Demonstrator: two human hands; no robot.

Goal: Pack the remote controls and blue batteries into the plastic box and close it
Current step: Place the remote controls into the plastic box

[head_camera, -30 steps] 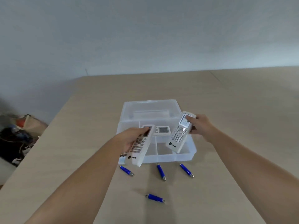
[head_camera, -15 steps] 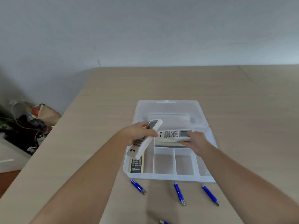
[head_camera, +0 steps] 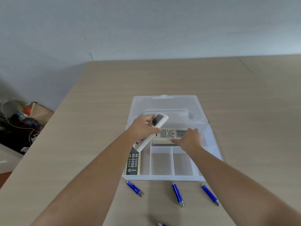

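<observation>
The clear plastic box point(head_camera: 162, 177) sits open on the table, its lid point(head_camera: 167, 105) folded flat behind it. My left hand point(head_camera: 143, 129) grips a white remote point(head_camera: 158, 120), tilted above the box's left side. My right hand point(head_camera: 189, 138) is closed over a second white remote point(head_camera: 169, 133) that lies crosswise in the back compartment. A dark-faced remote point(head_camera: 133, 162) rests in the left compartment. Three blue batteries point(head_camera: 134, 188) point(head_camera: 177, 194) point(head_camera: 210, 194) lie on the table in front of the box. Another battery point(head_camera: 161, 224) is cut off by the bottom edge.
The light wooden table point(head_camera: 97, 128) ends at a long edge on the left. Below that edge, bags and cables point(head_camera: 21, 121) are heaped on the floor. A plain grey wall point(head_camera: 146, 30) stands behind the table. Two small front compartments point(head_camera: 172, 162) of the box hold nothing.
My right hand has turned its remote sideways and lowered it into the back compartment. My left hand has lifted its remote slightly, uncovering the dark-faced remote below.
</observation>
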